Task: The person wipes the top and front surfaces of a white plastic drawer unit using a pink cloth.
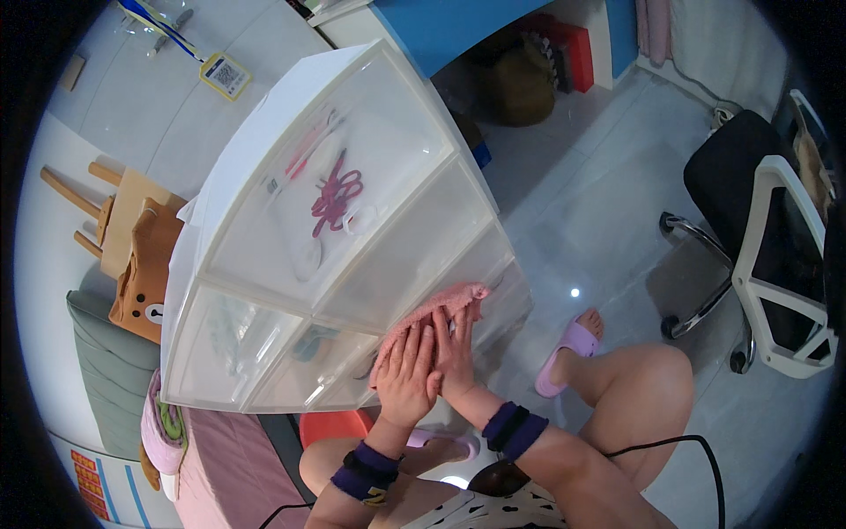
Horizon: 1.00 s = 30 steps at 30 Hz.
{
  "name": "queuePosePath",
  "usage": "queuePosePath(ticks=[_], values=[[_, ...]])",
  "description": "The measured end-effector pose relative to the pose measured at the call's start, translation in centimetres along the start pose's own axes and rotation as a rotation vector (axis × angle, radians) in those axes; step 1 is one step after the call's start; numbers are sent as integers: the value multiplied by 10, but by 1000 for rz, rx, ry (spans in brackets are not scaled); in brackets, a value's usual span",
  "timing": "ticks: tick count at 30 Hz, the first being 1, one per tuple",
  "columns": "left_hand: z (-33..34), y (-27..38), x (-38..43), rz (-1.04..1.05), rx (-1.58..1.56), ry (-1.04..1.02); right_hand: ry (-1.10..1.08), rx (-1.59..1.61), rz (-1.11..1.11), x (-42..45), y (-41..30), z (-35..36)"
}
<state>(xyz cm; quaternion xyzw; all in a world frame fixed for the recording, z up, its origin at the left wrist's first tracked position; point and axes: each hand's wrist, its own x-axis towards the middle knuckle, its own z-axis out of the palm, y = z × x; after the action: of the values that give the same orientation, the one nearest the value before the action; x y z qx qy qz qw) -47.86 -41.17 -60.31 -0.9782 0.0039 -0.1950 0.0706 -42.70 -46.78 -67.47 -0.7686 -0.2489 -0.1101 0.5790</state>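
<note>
A pink cloth [429, 311] lies bunched along the front of a translucent plastic drawer unit [390, 244], towards its lower drawers. My left hand [406, 377] rests on the cloth with its fingers extended and close together. Just to the right, my right hand [456, 350] presses the cloth too, fingers pointing up along it. The two hands nearly touch. Whether the fingers grip the cloth or only press it, I cannot tell. Through the top drawer a dark pink cord [337, 198] shows, coiled beside other small items.
A black and white office chair [747, 198] stands at the right. A blue desk [456, 33] is behind the unit. At the left are a brown bear-face bag [145, 271] and a pink-covered bed [231, 456]. A red basin [334, 426] sits below the unit, near my legs.
</note>
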Motion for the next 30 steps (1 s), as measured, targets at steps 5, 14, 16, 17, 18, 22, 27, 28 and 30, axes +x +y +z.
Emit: queuePosePath(ticks=[5, 14, 16, 17, 18, 22, 27, 28, 30], values=[[-3, -3, 14, -16, -53, -24, 14, 18, 59, 13, 0, -6], [33, 11, 49, 97, 119, -57, 82, -106, 74, 52, 41, -20], [40, 14, 52, 115, 174, -48, 97, -109, 84, 56, 45, -23], [43, 16, 53, 124, 203, -42, 97, -107, 87, 55, 47, -22], [46, 19, 55, 126, 217, -67, 97, -112, 91, 55, 51, -22], [55, 19, 45, 122, 182, -135, 137, -58, 159, 39, 65, -9], [62, 6, 22, 136, 165, -207, 31, 98, 307, 4, 57, 5], [59, 6, 15, 114, 139, -219, -11, 94, 360, -1, 53, 8], [53, 4, 6, 91, 113, -231, -22, 78, 336, -15, 50, 15]])
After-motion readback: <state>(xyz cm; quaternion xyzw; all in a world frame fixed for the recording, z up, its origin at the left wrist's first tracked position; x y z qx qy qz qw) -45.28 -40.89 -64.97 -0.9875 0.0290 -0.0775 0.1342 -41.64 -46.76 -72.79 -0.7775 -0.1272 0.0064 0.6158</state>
